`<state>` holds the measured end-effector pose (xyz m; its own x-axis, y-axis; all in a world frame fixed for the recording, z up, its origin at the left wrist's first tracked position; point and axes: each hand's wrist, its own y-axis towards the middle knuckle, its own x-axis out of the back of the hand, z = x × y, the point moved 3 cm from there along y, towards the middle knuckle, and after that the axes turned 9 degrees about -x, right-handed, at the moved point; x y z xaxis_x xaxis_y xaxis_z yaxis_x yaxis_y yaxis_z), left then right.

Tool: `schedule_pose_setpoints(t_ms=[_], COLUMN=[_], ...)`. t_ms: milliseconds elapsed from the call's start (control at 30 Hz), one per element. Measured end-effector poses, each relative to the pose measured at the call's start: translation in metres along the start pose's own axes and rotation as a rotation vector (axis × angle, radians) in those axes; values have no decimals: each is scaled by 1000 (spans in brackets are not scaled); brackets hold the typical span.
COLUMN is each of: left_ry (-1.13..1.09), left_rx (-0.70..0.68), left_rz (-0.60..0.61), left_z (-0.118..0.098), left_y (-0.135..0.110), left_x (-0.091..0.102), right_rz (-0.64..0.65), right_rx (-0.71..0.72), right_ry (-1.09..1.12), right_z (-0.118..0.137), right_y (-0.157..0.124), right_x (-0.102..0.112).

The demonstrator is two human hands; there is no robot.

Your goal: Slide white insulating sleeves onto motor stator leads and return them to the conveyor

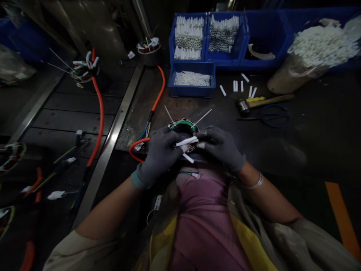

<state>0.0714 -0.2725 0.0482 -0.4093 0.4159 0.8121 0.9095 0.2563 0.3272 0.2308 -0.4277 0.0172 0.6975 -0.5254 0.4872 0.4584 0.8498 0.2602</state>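
Observation:
A motor stator (183,123) with a green-lined ring and copper windings sits at the bench's front edge, in front of my body. Two thin white cable ties (203,117) stick up from its far side. My left hand (165,150), in a grey glove, curls round the stator's left side, its thumb and fingers closed at a white sleeve (187,141). A second white sleeve (188,158) slants down below the thumb. My right hand (221,145), also gloved, has its fingertips closed at the first sleeve's right end; what they pinch is partly hidden.
Blue bins (207,56) of white sleeves stand at the back, with a small blue tray (191,92) of cable ties before them. Loose sleeves, a hammer (244,107) and scissors (275,116) lie to the right. Other stators (149,54) with orange cables (98,109) are at left.

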Motion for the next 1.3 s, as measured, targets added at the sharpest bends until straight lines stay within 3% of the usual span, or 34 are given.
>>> schedule_pose_setpoints(t_ms=[167, 300, 367, 433, 633, 700, 767, 867, 1033, 1100, 1233, 1300], left_ry=[-57, -128, -202, -270, -309, -245, -172, -99, -119, -177, -161, -79], left_rx=[-8, -38, -63, -86, -151, -129, -103, -90, -164, -252, -393, -441], left_rz=[3, -35, -17, 23, 137, 124, 93, 104, 83, 71, 68, 29], left_z=[1, 3, 3, 4, 9, 8, 6, 3, 4, 5, 12, 16], left_y=[0, -2, -3, -3, -1, 0, 0, 0, 0, -2, -10, -15], left_x=[0, 1, 3, 5, 10, 9, 8, 4, 6, 10, 11, 7], right_rz=[-35, -88, -55, 83, 668, 765, 784, 688, 349, 264, 112, 29], right_rx=[23, -15, -28, -62, -224, -224, -216, -192, 118, 205, 170, 136], right_ry=[-54, 29, 18, -72, -453, -386, -163, 95, -403, -456, -261, -159], right_z=[1, 1, 6, 15, 29, 24, 20, 16, 25, 21, 6, 11], right_y=[1, -1, 4, 19, 86, 90, 81, 57, 34, 29, 15, 0], right_x=[-8, -8, -4, -1, 2, 4, 9, 16, 3, -5, -5, -1])
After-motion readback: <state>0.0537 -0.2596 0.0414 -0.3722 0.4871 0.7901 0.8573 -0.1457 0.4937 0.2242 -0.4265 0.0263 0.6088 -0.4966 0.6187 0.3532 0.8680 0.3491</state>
